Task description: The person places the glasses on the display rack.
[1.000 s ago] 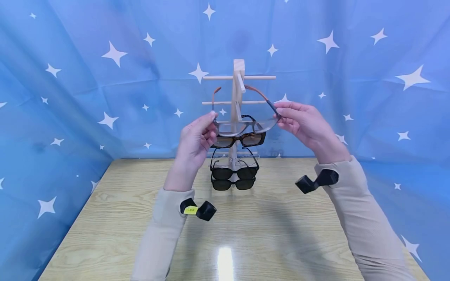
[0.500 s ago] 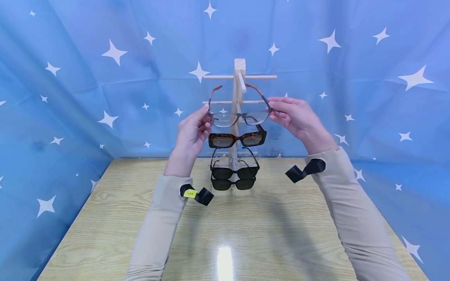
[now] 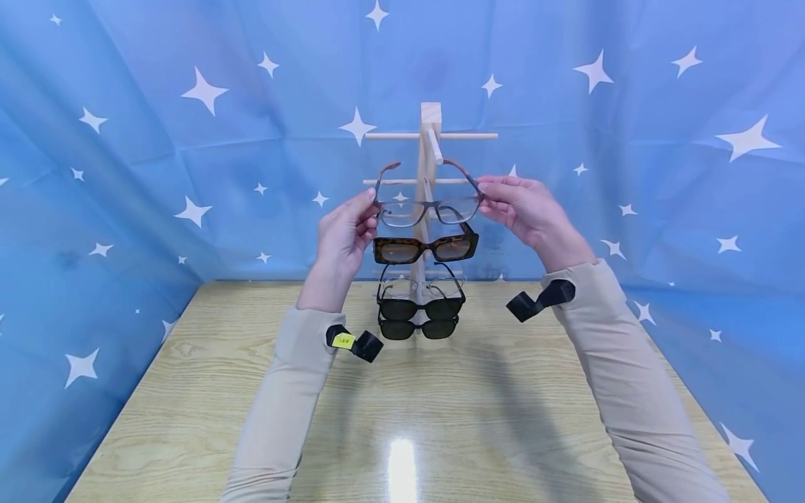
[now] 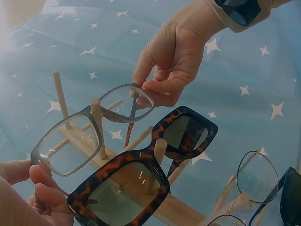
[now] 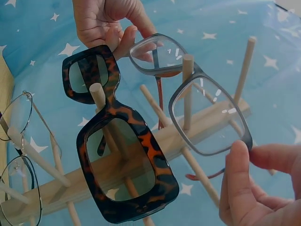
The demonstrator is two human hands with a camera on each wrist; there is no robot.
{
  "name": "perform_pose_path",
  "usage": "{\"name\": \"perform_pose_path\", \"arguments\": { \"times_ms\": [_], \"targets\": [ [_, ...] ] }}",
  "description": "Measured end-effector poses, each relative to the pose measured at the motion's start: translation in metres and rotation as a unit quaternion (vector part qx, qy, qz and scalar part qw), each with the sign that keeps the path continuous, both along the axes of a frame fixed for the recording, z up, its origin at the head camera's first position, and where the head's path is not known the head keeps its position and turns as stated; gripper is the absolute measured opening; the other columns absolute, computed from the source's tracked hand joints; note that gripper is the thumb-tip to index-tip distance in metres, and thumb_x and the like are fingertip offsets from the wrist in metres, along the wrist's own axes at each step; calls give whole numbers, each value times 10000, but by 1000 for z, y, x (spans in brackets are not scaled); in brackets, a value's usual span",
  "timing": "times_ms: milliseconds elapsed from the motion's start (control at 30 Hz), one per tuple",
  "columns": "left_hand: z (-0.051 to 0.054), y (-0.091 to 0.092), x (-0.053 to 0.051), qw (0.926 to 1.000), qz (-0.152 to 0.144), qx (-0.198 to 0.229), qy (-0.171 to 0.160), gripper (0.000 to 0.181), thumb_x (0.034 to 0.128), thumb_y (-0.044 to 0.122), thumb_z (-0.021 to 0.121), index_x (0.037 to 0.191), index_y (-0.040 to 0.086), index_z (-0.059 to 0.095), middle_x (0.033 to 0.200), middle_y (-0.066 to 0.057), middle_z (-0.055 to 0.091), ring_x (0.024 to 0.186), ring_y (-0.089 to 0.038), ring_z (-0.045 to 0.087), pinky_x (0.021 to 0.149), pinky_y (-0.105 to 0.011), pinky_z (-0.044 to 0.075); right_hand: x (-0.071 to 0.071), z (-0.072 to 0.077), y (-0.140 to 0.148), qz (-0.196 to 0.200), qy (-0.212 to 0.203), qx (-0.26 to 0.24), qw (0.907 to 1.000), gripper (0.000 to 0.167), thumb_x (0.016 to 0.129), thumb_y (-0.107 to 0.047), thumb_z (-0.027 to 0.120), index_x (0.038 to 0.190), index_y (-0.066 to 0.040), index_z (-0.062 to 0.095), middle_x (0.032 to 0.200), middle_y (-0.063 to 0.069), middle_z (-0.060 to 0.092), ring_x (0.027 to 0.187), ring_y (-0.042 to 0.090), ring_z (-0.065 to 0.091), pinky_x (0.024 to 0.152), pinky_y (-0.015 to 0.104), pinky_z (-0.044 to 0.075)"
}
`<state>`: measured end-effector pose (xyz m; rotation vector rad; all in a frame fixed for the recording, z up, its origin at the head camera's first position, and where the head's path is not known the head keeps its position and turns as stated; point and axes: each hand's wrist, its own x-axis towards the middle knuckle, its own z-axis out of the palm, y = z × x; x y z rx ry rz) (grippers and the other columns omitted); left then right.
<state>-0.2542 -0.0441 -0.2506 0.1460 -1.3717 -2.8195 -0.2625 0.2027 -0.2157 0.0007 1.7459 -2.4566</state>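
Note:
Both hands hold a pair of grey-framed eyeglasses [image 3: 430, 205] with clear lenses and orange-brown temple tips. My left hand [image 3: 344, 227] pinches its left hinge corner, while my right hand [image 3: 525, 213] pinches the right one. The temples point back toward a wooden eyewear rack [image 3: 430, 115]. In the right wrist view the bridge of the eyeglasses [image 5: 200, 73] lies at a wooden peg [image 5: 187, 89]. Directly below, tortoiseshell sunglasses [image 3: 425, 249] hang on the rack, apart from both hands.
Lower on the rack hang thin wire-rimmed glasses [image 3: 399, 288], black sunglasses [image 3: 420, 308] and another dark pair [image 3: 418, 330]. The top peg [image 3: 435, 148] and crossbar [image 3: 468, 136] stand above the eyeglasses. A wood-grain table [image 3: 251, 419] lies below; a starry blue curtain [image 3: 251, 161] hangs behind.
The eyeglasses have moved up and left from in front of the tortoiseshell sunglasses and levelled out at the peg above. The right hand shifted left with them; over the last half second motion is slight.

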Motion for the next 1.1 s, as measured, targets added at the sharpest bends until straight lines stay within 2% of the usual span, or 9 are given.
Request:
{"name": "perform_pose_path", "arguments": {
  "times_ms": [267, 500, 667, 767, 900, 1000, 1100],
  "targets": [
    [-1, -2, 0, 9999, -112, -7, 40, 83, 859, 121, 690, 849, 41, 674, 651, -36, 640, 483, -81, 507, 428, -141, 388, 0, -2, 0, 37, 6, 54, 10000, 86, 887, -4, 610, 886, -25, 694, 757, 91, 647, 602, 150, 614, 601, 211, 553],
    [-3, -6, -2, 9996, -222, -159, -37, 82, 862, 114, 685, 895, 40, 667, 679, -34, 648, 500, -83, 514, 437, -137, 399, 0, -3, 2, 60, -27, 83, 9999, 92, 887, -3, 611, 872, -30, 698, 733, 83, 638, 587, 143, 608, 600, 207, 552],
    [-5, -9, -2, 9993, -271, -253, 30, 92, 865, 93, 676, 934, 35, 658, 712, -32, 654, 530, -88, 527, 455, -144, 411, 1, -4, 3, 53, 23, 183, 9998, 75, 897, -16, 602, 896, -31, 676, 733, 76, 633, 600, 141, 613, 613, 207, 553],
    [-8, -14, 0, 9987, -256, -427, 136, 163, 883, 98, 654, 1024, 18, 647, 750, -28, 663, 572, -101, 537, 495, -155, 438, 3, -6, 5, 22, 114, 355, 9993, 62, 903, -69, 611, 941, -39, 651, 757, 69, 628, 643, 137, 619, 643, 207, 553],
    [-15, -23, 4, 9960, -176, -847, 213, 284, 901, 102, 629, 1167, 3, 609, 844, -35, 672, 633, -107, 563, 587, -169, 490, 11, -12, 11, -42, 265, 610, 9978, 150, 889, -148, 647, 1002, -52, 624, 806, 63, 628, 705, 136, 624, 684, 211, 551],
    [-23, -30, 8, 9934, -131, -1125, 176, 329, 897, 94, 633, 1208, -2, 588, 893, -45, 670, 669, -109, 583, 659, -181, 515, 19, -19, 16, -94, 334, 704, 9969, 187, 875, -154, 668, 1021, -46, 621, 828, 64, 639, 722, 144, 629, 696, 218, 551],
    [-34, -37, 13, 9876, -49, -1554, 213, 325, 899, 101, 632, 1202, -8, 590, 893, -26, 669, 713, -126, 596, 725, -213, 524, 27, -28, 22, -168, 412, 812, 9957, 196, 872, -150, 674, 1026, -40, 626, 842, 67, 651, 739, 149, 632, 707, 222, 550]
  ]
}}
